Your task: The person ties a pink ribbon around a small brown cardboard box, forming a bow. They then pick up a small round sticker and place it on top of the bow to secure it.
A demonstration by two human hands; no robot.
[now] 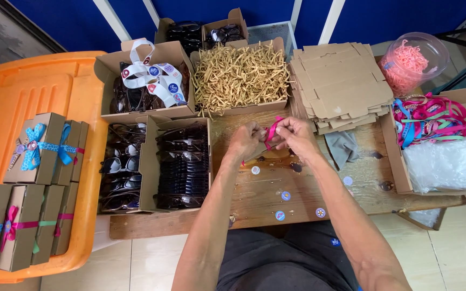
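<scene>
1. Nearest to me, I see both forearms reaching forward from the lower edge of the view over the wooden desk.
2. I note small round stickers scattered on the desk just under the hands.
3. My left hand and right hand meet above the middle of the desk, almost touching.
4. I read the fingers of both hands as closed in a pinch on a pink ribbon; the ribbon is held off the desk between the two hands, and one end loops up above the right hand.
5. To the left of the hands, an open cardboard box holds stacked dark sunglasses in two compartments.
6. Further left, an orange plastic lid carries flat closed gift boxes tied with blue and pink ribbons.
7. To the right of the hands, a grey cloth lies on the desk, just beside a stack of flat cardboard blanks.
8. At the right edge, a box holds loose coloured ribbons and clear plastic wrap.
9. Beyond the hands, a box is filled with tan paper shreds.
10. Farthest away, a clear round tub holds pink strips.
</scene>
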